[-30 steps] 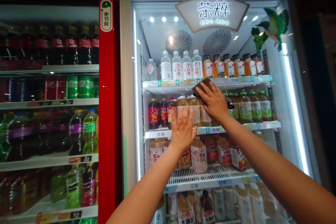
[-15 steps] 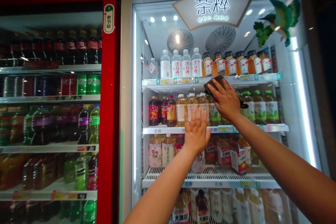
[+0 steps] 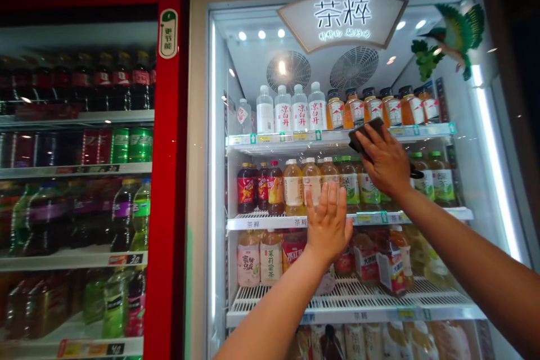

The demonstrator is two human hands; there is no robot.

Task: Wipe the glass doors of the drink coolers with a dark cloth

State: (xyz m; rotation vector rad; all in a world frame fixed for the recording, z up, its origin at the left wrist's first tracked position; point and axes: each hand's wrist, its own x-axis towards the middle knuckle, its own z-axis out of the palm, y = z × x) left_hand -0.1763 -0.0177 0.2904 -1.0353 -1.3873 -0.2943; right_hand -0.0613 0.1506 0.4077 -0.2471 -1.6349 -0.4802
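Note:
A lit glass-fronted drinks cooler [image 3: 198, 124] stands in front of me. My left hand [image 3: 329, 225] lies flat against its glass with the fingers upright and a little apart, in front of the middle shelf's bottles. Higher up and to the right, my right hand [image 3: 386, 160] presses a dark cloth or pad [image 3: 366, 134] to the glass, just below the top row of orange-brown bottles [image 3: 372, 107]. A dark bit of something shows beyond the right hand's wrist side. The palm side of both hands is hidden.
At the left stands a red-framed cooler [image 3: 166, 180] with cola bottles [image 3: 103, 81] and cans. A fan-shaped sign [image 3: 342, 19] crosses the top of the lit cooler, and a green bird decoration [image 3: 459, 36] is at its upper right.
The right hand and its dark cloth have moved to the right across the glass. My left hand sits slightly farther right and lower in view. The camera view has shifted a little.

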